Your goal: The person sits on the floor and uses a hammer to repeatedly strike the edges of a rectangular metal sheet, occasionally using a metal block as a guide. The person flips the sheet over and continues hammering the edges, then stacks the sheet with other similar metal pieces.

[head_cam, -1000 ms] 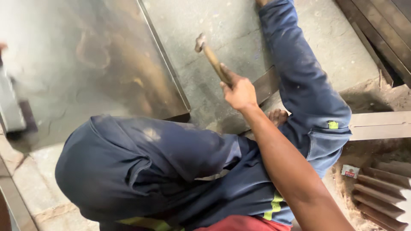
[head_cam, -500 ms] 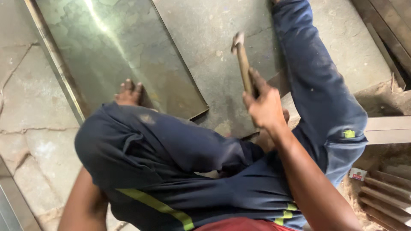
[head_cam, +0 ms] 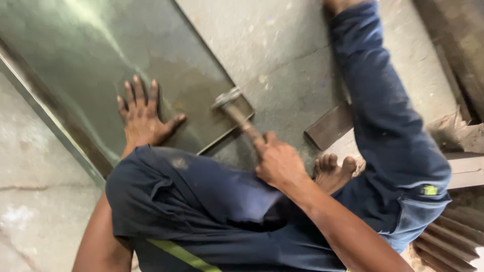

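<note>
Fingers (head_cam: pixel 275 151) of the right hand (head_cam: pixel 280 163) wrapped round a hammer (head_cam: pixel 233 108); left hand (head_cam: pixel 143 118) spread flat on metal sheet (head_cam: pixel 116 65). Mid-hammering, I'd guess; next blow at 12 o'clock needs aim.

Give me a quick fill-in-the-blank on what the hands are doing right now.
1. The right hand grips a ____ by its wooden handle.
2. The left hand lies flat, fingers spread, on the metal ____.
3. The tool's head is over the sheet's ____.
4. A bare ____ shows beside the right wrist.

Missing: hammer; sheet; corner; foot
</note>
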